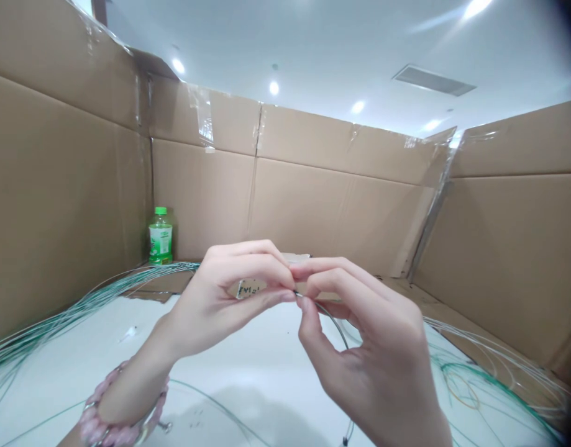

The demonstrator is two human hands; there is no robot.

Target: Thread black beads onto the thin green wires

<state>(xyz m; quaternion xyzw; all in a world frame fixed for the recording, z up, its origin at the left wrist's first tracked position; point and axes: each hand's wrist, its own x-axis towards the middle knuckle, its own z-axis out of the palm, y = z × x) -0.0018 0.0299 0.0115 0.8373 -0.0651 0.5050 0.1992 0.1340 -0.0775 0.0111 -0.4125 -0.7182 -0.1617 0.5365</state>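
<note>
In front of me both hands meet at the fingertips around a thin dark green wire [335, 323]. My left hand [204, 301] is closed in a pinch at the wire's end, where a small dark tip shows between thumb and forefinger. Right beside it, my right hand [378, 335] pinches the same wire between thumb and fingers. From there the wire curves down behind the right palm, and a dark end piece [345, 441] shows below. Whether anything small sits on the pinched tip is hidden by the fingers. A pink bead bracelet [122, 403] circles my left wrist.
Bundles of green and white wires [80, 313] lie at the left, with more loops [481, 372] at the right. A green-capped bottle [161, 239] stands in the back left corner. Cardboard walls [304, 198] enclose the white work surface [266, 347]. A small clear scrap [128, 334] lies left.
</note>
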